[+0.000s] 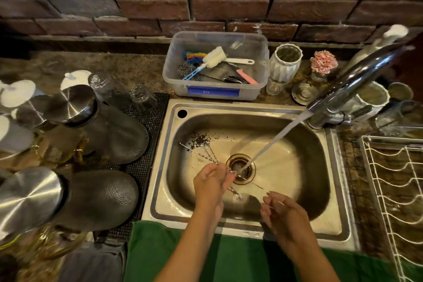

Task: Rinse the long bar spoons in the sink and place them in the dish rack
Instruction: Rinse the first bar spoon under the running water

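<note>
Over the steel sink, my left hand grips a bunch of long twisted bar spoons. Their handles fan out up and left toward dark tea grounds, and their other ends reach past the drain under the running water. My right hand pinches one thin bar spoon near the sink's front, just right of the stream. The white wire dish rack stands on the counter at the far right.
The faucet arches in from the right and pours water onto the drain. A clear tub of brushes sits behind the sink. Steel lids, dark jars and glasses crowd the black mat on the left. A green cloth lies along the front edge.
</note>
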`<state>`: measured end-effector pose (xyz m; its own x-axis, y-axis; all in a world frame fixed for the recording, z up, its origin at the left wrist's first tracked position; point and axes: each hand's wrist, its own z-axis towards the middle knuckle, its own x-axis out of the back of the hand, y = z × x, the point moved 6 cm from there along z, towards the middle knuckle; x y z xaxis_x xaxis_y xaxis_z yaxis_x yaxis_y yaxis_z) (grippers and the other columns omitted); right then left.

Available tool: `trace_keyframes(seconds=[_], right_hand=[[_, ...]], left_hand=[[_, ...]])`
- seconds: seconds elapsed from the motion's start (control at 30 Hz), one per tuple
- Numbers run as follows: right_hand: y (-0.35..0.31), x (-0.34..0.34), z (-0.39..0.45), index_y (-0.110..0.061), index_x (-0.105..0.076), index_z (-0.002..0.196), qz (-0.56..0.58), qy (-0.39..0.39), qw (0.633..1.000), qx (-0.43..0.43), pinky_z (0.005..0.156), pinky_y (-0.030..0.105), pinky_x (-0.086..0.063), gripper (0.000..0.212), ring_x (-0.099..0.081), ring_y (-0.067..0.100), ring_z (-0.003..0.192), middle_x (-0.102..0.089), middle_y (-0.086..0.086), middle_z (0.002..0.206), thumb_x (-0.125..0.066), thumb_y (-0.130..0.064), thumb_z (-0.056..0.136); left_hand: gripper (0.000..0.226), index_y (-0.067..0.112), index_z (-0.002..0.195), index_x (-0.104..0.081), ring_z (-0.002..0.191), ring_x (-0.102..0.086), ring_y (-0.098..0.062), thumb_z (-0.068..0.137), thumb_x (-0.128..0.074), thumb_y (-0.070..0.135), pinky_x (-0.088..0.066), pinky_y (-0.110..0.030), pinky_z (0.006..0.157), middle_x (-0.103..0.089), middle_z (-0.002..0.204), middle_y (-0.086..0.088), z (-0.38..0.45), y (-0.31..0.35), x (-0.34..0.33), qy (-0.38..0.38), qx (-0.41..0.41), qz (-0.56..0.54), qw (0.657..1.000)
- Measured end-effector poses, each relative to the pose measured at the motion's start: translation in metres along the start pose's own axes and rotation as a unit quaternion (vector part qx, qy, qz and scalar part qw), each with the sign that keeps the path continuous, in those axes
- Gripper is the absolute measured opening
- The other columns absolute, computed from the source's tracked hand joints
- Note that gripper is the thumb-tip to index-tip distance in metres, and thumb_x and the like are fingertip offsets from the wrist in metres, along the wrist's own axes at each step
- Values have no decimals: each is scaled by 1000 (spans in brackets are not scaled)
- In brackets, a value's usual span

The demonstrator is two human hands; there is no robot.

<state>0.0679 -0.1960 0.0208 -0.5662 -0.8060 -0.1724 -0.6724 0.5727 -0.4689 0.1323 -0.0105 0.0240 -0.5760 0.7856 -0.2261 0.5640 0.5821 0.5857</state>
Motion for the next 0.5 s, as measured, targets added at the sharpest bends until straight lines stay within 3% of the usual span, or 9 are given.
trace_keyframes(seconds=[0.1, 0.2, 0.27, 0.4, 0.5], right_hand=[[5, -20, -24, 3, -67, 109, 101, -60, 993, -24, 64, 31, -63, 21, -67, 29, 86, -71, 24, 99, -54, 6, 92], [-1, -38, -40, 6, -67, 108, 183, -122, 975, 14, 70, 33, -64, 27, -72, 27, 84, -73, 25, 97, -61, -1, 83], [-11, -39, -41, 7, -65, 109, 215, -121, 968, 57, 68, 29, -62, 30, -73, 24, 83, -71, 25, 99, -63, -6, 82], [-26, -29, -37, 6, -65, 110, 202, -86, 970, 108, 65, 24, -60, 25, -73, 23, 87, -73, 24, 105, -62, -9, 90], [-39, -15, -38, 4, -70, 90, 178, -66, 970, 149, 63, 25, -60, 14, -72, 22, 76, -72, 21, 87, -61, -6, 90]], left_hand=[[14, -1, 105, -67, 88, -72, -23, 92, -62, 2, -58, -29, 78, -73, 97, -14, -21, -7, -14, -36, -6, -23, 999], [13, 6, 87, -74, 84, -59, -24, 93, -63, 4, -48, -40, 82, -70, 84, -10, -38, -21, -32, -78, -25, 13, 997], [14, 9, 81, -76, 84, -60, -23, 91, -66, 6, -50, -40, 83, -69, 83, -9, -48, -29, -43, -84, -19, 22, 996], [11, 7, 89, -77, 81, -69, -17, 91, -67, 6, -57, -29, 78, -76, 84, -7, -62, -38, -59, -89, -14, 49, 995], [11, 7, 93, -78, 90, -71, -22, 91, -67, 8, -57, -34, 87, -78, 93, -9, -65, -40, -67, -124, -25, 109, 986]])
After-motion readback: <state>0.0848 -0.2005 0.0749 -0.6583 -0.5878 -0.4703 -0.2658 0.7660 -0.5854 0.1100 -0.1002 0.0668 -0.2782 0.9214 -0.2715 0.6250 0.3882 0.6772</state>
